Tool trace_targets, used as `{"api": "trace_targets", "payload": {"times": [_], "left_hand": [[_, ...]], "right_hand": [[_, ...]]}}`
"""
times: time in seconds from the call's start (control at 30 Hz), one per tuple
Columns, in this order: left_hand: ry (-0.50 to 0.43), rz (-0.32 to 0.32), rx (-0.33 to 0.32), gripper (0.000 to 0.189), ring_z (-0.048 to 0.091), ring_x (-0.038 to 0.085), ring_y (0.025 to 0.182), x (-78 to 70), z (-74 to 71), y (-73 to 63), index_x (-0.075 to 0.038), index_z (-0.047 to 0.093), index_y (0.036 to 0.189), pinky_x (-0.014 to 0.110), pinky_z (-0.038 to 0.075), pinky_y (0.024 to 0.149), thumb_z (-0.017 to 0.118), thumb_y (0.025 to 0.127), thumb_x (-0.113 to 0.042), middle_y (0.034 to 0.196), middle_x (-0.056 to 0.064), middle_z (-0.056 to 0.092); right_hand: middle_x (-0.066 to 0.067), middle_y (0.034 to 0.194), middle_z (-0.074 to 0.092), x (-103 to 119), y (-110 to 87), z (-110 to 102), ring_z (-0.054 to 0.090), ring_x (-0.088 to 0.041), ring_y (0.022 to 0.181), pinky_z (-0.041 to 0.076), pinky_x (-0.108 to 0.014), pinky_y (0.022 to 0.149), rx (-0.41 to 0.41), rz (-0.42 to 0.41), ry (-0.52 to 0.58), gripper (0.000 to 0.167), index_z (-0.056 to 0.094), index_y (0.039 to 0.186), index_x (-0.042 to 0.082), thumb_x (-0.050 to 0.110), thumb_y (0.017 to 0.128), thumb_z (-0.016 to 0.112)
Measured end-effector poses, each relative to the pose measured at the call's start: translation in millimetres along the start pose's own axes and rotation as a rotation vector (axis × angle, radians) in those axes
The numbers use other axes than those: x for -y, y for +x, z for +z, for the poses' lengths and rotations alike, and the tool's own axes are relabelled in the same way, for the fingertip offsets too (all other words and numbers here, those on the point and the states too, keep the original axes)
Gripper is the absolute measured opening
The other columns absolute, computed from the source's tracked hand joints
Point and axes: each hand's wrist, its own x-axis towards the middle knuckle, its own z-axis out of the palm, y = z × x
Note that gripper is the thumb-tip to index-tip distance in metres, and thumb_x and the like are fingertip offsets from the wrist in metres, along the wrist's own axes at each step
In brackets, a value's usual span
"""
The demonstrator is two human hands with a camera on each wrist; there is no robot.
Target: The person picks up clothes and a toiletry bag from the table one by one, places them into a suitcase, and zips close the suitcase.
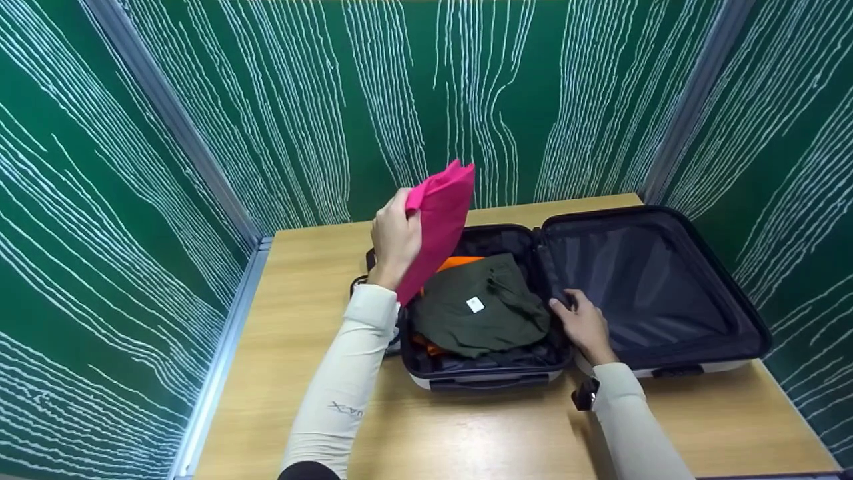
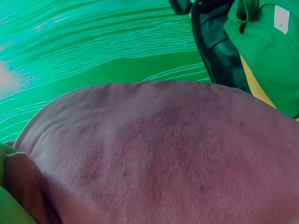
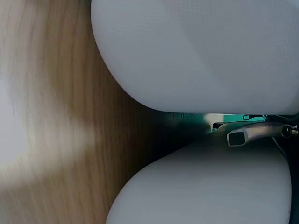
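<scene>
My left hand (image 1: pixel 398 233) grips a folded bright pink cloth (image 1: pixel 448 213) by its upper edge and holds it up over the left side of an open suitcase (image 1: pixel 490 381). The cloth fills most of the left wrist view. In the suitcase's left half lies a dark green garment (image 1: pixel 460 327) with a drawstring and a small white label (image 1: pixel 475 305). Orange fabric (image 1: pixel 460 261) shows from under it. My right hand (image 1: pixel 586 327) holds the suitcase at the hinge between its halves, fingers bent and thumb pointing left along the edge.
The suitcase lid (image 1: pixel 653 287) lies folded out to the right on the wooden table (image 1: pixel 300 333). Green panels (image 1: pixel 460 100) with white streaks stand behind and on both sides. The right wrist view shows a zip pull (image 3: pixel 247 134) between two pale shell halves.
</scene>
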Motion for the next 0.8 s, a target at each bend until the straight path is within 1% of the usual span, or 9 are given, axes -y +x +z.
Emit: {"api": "trace_targets", "payload": {"times": [0.2,0.33,0.47,0.7,0.8], "left_hand": [[-0.021,-0.001,0.005,0.023,0.072,0.029,0.098,0.8,4.9,1.7,-0.013,0.071,0.118,0.046,0.056,0.086,0.058,0.099,-0.012,0.112,0.006,0.076],[-0.038,0.01,0.01,0.024,0.072,0.028,0.099,0.6,8.4,2.6,-0.013,0.07,0.118,0.045,0.056,0.088,0.058,0.098,-0.01,0.112,0.007,0.076],[-0.058,0.022,0.019,0.024,0.072,0.028,0.099,0.4,11.9,3.7,-0.011,0.071,0.117,0.044,0.056,0.089,0.057,0.098,-0.007,0.111,0.008,0.076],[-0.091,0.022,0.036,0.023,0.071,0.027,0.1,-0.2,16.8,5.2,-0.011,0.07,0.119,0.041,0.057,0.092,0.057,0.099,-0.007,0.112,0.009,0.075],[-0.091,0.028,0.034,0.025,0.072,0.028,0.102,0.1,18.5,5.7,-0.011,0.07,0.119,0.041,0.056,0.092,0.057,0.099,-0.005,0.114,0.008,0.075]], "right_hand": [[-0.012,0.099,0.062,-0.4,-0.4,0.1,0.059,-0.031,0.087,0.044,-0.044,0.083,-0.006,-0.005,-0.004,0.06,0.053,0.146,0.009,0.05,0.102,0.055],[-0.012,0.1,0.062,-0.5,-0.3,0.0,0.059,-0.031,0.087,0.043,-0.042,0.082,-0.001,-0.002,0.001,0.061,0.053,0.146,0.009,0.051,0.102,0.054],[-0.014,0.103,0.063,-0.5,-0.4,-0.9,0.06,-0.032,0.09,0.044,-0.045,0.084,0.011,0.001,0.008,0.063,0.051,0.148,0.009,0.051,0.102,0.054],[-0.017,0.106,0.064,-0.1,-0.7,-1.0,0.062,-0.035,0.094,0.045,-0.051,0.089,0.015,-0.002,0.012,0.063,0.05,0.149,0.008,0.051,0.103,0.053],[-0.016,0.106,0.065,0.8,-1.1,0.2,0.062,-0.035,0.096,0.046,-0.051,0.09,0.013,0.008,0.021,0.063,0.05,0.148,0.009,0.051,0.102,0.054]]}}
